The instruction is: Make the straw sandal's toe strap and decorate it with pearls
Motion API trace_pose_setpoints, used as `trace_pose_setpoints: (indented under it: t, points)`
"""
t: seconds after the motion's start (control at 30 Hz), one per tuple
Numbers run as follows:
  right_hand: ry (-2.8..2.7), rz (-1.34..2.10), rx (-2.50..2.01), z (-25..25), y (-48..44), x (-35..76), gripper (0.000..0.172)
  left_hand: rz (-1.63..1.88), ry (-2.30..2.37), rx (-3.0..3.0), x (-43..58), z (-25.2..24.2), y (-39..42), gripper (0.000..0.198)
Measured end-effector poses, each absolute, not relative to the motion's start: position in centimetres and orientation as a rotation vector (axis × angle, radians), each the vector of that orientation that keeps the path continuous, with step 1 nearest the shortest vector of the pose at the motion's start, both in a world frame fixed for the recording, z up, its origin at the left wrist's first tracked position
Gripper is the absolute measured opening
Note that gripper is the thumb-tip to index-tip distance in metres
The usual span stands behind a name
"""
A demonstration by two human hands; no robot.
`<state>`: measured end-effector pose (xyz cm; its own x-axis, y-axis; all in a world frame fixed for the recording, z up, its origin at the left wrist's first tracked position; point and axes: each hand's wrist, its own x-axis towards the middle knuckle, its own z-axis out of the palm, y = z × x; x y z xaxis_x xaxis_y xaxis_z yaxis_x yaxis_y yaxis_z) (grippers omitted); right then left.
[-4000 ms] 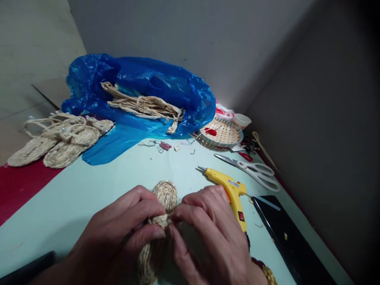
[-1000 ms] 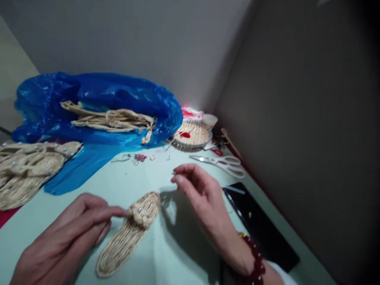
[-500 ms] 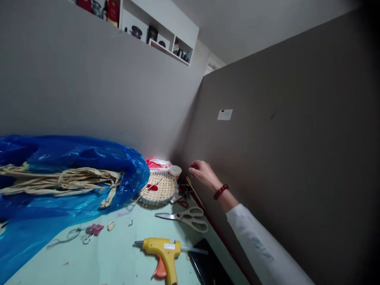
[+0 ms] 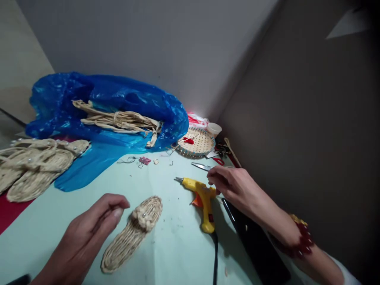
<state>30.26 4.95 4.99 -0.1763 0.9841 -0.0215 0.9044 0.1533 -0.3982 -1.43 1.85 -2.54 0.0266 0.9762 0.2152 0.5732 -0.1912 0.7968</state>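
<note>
My left hand [image 4: 89, 233] hovers at the lower left, its fingers curled in and its thumb close to the index fingertip. I see nothing between them. Just right of it lies a small woven straw slipper [image 4: 130, 233] with a knotted strap and a bead. Above the back end of a yellow glue gun [image 4: 198, 188] is my right hand [image 4: 237, 184], fingers bent downward and a little apart, no object visible in them. It covers the handles of the scissors, leaving their blade [image 4: 200, 166] in sight. A dark red bead bracelet circles the right wrist.
Farther back lie a blue plastic bag [image 4: 130, 95] with bundled straw [image 4: 124, 122], a round woven basket [image 4: 196, 148] and a paper cup [image 4: 213, 129]. More straw slippers [image 4: 41, 170] lie at the left. A black flat object [image 4: 255, 245] sits below the right hand. Walls bound the table.
The view has tipped down and turned left. My right hand has come back from the corner to above the glue gun. My left hand and the straw slippers have come into view.
</note>
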Motion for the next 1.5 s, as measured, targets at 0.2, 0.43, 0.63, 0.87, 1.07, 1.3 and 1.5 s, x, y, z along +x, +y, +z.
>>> trace_pose_setpoints:
  t: [0.2, 0.43, 0.63, 0.87, 1.07, 1.3, 1.5]
  points:
    - [-2.299, 0.666, -1.318, 2.6, 2.7, 23.9, 0.014, 0.935, 1.471, 1.757, -1.4, -3.5, 1.6, 0.025]
    - [-2.352, 0.761, -1.215, 1.8, 2.7, 20.6, 0.017, 0.956, 1.172, 1.959, -1.3, -4.9, 2.6, 0.024]
    - [-2.298, 0.771, -1.134, 1.6, 2.0, 20.2, 0.018, 0.967, 1.15, 1.905, -1.2, -5.0, 3.4, 0.015]
    - [-2.088, 0.715, -1.106, 0.0, 1.2, 19.7, 0.008, 0.945, 1.184, 1.794, -0.6, -4.5, 2.9, 0.017]
    - [-1.706, 0.785, -1.273, 0.4, 2.0, 21.3, 0.009, 0.92, 1.317, 1.697, -0.8, -4.4, 3.0, 0.01]
    - [-2.299, 0.624, -1.628, -1.3, 2.5, 22.2, 0.017, 0.878, 1.422, 1.622, -1.0, -4.3, 3.0, 0.005]
    - [-2.329, 0.446, -1.673, -1.8, 2.3, 21.9, 0.016, 0.748, 1.369, 1.596, -1.2, -4.5, 3.3, 0.02]
